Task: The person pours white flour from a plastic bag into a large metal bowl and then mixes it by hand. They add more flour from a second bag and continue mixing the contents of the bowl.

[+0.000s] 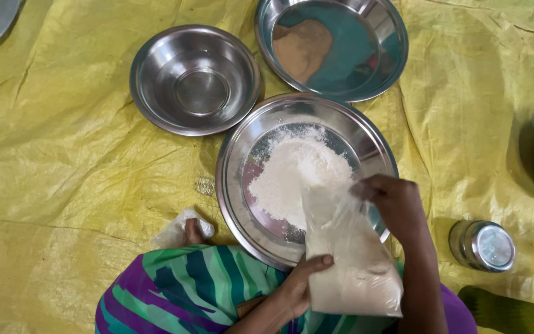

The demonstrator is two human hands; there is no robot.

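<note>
Head view shows the left hand [301, 286] clamped on the base of a clear plastic bag of flour [348, 260], the right hand [397, 207] pinching its open mouth over the near right rim of the steel plate [233, 161]. Flour heap [295, 176] sits mid-plate. Judgement: keep the mouth low and inside the rim, raising the base gradually, to avoid spillage onto the yellow sheet [63, 154].

Two wide, shallow steel plates: one heaped with white flour [307, 179], one with a brown smear [332, 46]. One deep round steel bowl [196, 79]. One small lidded steel tin [482, 246]. One clear plastic bag of flour [350, 260]. One crumpled empty plastic bag [177, 230]. Two hands: left [301, 284], right [394, 201].
</note>
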